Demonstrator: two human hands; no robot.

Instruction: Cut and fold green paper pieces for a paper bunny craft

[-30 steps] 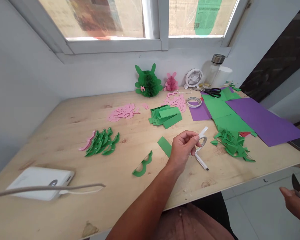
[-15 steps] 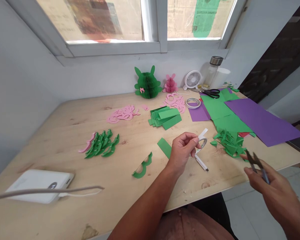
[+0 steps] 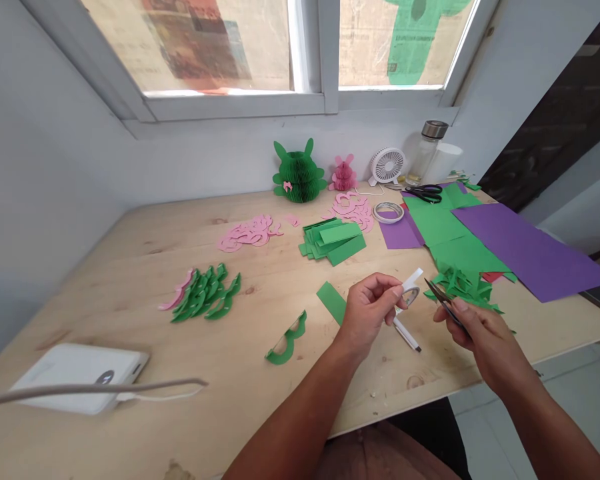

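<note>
Pinched between thumb and fingers, a roll of white tape (image 3: 411,295) with a short free strip pointing up is in my left hand (image 3: 373,310). My right hand (image 3: 480,333) grips small dark snips (image 3: 443,301), whose tips are just right of the strip and apart from it. A white pen (image 3: 407,335) lies under the tape roll. Partly behind my left hand is a green paper strip (image 3: 332,302). One scalloped green cutout (image 3: 286,341) rests to the left, and a pile of green scraps (image 3: 463,285) lies behind the snips.
Stacked green strips (image 3: 333,240), pink cutouts (image 3: 250,233) and folded green pieces (image 3: 203,293) lie farther left and back. A power bank (image 3: 80,377) is at left. Along the back stand a green honeycomb figure (image 3: 300,177), a fan (image 3: 387,165) and a bottle (image 3: 424,153). Purple paper (image 3: 530,250) lies right.
My right hand has moved left and up with the snips, bringing their tips close to the tape strip. The snips' blades are closer together. The view has shifted slightly.
</note>
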